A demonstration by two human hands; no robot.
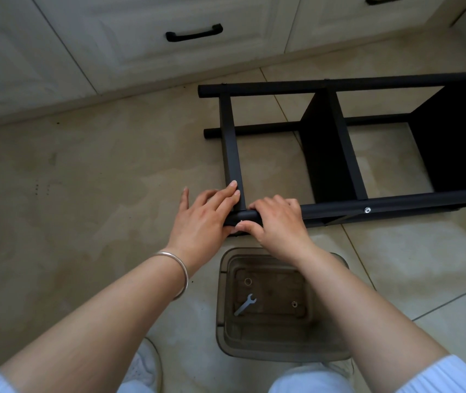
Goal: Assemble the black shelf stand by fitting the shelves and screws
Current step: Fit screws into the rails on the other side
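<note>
Left hand (pixel 206 214): at the near-left corner of the shelf stand; fingers mostly straight, fingertips laid on the end crossbar (pixel 233 154), thumb tucked under the end of the near tube. It presses rather than grips. A silver bangle (pixel 179 272) sits on the wrist.
Right hand (pixel 278 219): just right of the left hand, fingers curled over the near tube (pixel 396 204); thumb and forefinger pinch at a small pale fitting on the tube end, too small to identify.
Parts tray (pixel 283 347): translucent brownish tub on the floor, just nearer than the stand's near-left corner; holds a small flat spanner (pixel 244 304) and two washers.
Shelf stand (pixel 339 143): black, lying on its side on the tiled floor, right of the hands; two shelf panels fitted, one bright screw head (pixel 367 210) in the near tube.
Cabinets (pixel 141 38): cream, black handles, beyond the stand.
</note>
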